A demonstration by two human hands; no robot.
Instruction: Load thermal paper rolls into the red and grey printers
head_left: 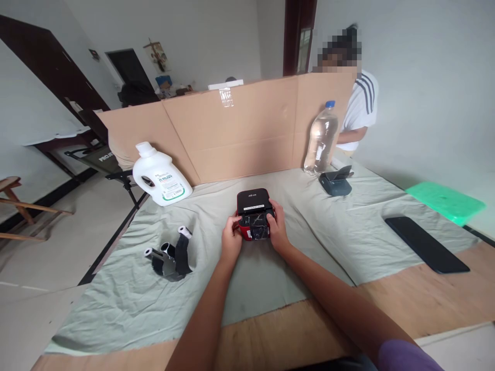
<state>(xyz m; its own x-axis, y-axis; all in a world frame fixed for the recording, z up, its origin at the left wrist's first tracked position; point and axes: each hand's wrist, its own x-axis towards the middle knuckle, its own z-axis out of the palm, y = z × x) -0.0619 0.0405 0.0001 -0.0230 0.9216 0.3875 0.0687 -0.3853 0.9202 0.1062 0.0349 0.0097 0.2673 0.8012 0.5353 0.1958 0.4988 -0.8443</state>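
Note:
A small black and red device [253, 202] with a raised black lid sits on the green cloth [263, 278], in the middle of the view. My left hand [232, 234] grips its left side, the thumb on the front edge. On its right side my right hand [279, 226] is closed round it, with the thumb on the dark front part. Black paper rolls with white ends [181, 255] lie to the left of my left hand. Farther back on the right is a dark grey device [335, 184] with a flap.
A white jug [160, 175] stands back left, a clear bottle [322, 139] back right. Behind them rises a cardboard panel [240, 134]. A black phone [425, 245] lies at the right, near a green stool [444, 201]. A person [361, 108] is behind the panel.

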